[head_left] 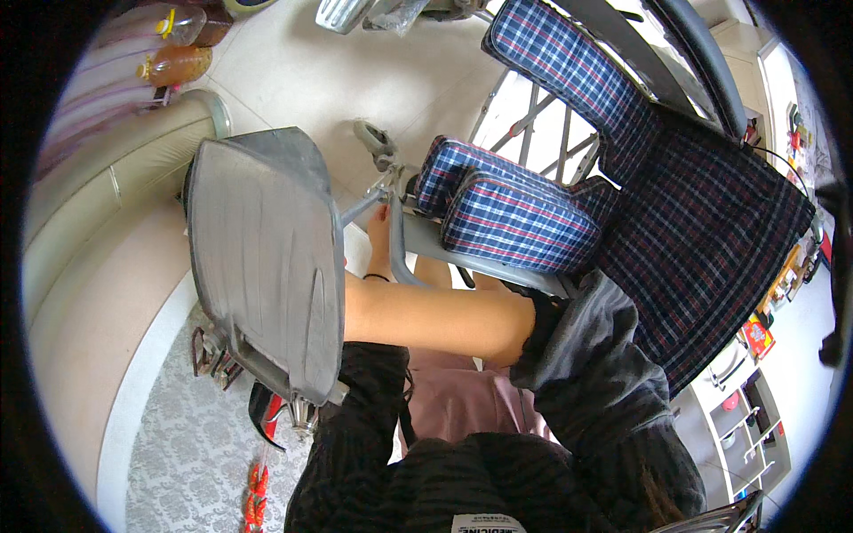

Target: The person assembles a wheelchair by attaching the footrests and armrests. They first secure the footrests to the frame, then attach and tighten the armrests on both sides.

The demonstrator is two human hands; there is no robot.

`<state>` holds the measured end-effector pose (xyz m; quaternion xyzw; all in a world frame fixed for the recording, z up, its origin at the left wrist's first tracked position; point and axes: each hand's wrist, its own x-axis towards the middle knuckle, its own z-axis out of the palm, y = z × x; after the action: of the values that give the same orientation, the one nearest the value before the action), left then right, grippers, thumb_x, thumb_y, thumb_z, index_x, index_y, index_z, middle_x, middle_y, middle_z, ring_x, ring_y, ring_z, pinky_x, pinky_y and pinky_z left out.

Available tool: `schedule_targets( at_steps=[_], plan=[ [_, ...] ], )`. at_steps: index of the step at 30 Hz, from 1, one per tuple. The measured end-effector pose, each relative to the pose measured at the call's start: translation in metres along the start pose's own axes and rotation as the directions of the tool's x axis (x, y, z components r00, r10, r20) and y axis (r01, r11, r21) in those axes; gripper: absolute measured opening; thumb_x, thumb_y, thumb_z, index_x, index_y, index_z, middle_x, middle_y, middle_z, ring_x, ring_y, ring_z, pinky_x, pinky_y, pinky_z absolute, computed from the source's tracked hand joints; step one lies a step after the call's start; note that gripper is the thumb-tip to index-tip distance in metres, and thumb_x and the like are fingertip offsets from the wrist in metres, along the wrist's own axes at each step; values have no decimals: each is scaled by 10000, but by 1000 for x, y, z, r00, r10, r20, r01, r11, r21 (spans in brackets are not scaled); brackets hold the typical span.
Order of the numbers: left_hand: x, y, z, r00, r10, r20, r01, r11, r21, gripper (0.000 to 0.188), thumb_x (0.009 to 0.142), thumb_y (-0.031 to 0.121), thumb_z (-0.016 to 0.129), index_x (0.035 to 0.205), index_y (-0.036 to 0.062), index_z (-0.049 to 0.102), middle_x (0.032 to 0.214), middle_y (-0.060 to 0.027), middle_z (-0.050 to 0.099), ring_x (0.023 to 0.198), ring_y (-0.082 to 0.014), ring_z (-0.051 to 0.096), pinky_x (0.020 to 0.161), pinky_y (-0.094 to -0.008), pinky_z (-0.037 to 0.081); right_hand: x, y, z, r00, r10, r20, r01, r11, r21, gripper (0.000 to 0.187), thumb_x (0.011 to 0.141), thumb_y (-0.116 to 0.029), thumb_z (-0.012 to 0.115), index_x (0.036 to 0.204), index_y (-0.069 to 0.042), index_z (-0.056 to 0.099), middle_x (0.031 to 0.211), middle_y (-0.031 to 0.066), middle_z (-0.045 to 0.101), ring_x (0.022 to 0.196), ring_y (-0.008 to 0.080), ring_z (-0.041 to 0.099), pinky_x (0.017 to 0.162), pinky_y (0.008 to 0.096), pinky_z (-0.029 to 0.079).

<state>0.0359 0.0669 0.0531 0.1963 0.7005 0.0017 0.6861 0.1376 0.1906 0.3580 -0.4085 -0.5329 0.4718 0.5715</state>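
A wheelchair lies before me, with blue plaid cushions (524,222) and a dark plaid backrest (702,240). At the left stands a large grey panel (267,258), ribbed and rounded, joined to the metal frame (409,240). My right forearm reaches leftward across the middle, its hand almost wholly hidden behind the panel; whether that hand is open or closed does not show. Beneath this forearm, my left hand (378,244), with a black band at its wrist, extends up to the frame tube beside the panel. Its fingers are closed at the tube, partly hidden.
A beige padded bench (115,204) curves along the left, with several bottles (176,66) of brown liquid beyond it. A grey castor-like part (373,138) rests on the pale floor. White shelves (742,426) stand at the right. Red items (256,497) lie on the patterned floor.
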Motion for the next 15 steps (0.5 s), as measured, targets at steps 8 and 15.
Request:
schedule_targets(
  at_steps=[8, 15],
  plan=[
    [-33, -6, 10, 973, 220, -70, -200, 954, 225, 229, 923, 90, 495, 1147, 43, 492, 1067, -98, 538, 975, -194, 507, 834, -323, 390, 9, 4, -10, 998, 54, 39, -54, 998, -11, 346, 746, -205, 666, 1070, -85, 657, 1202, 144, 569, 1147, 365, 482, 878, 515, 421],
    [-36, -14, 17, 958, 277, -67, -253, 935, 249, 257, 920, 83, 498, 1174, 38, 491, 1099, -105, 545, 1008, -199, 515, 859, -327, 396, 3, 2, -11, 997, 52, 57, -50, 998, -25, 297, 745, -202, 671, 1016, -81, 671, 1175, 123, 567, 1129, 347, 477, 877, 502, 426]
  ],
)
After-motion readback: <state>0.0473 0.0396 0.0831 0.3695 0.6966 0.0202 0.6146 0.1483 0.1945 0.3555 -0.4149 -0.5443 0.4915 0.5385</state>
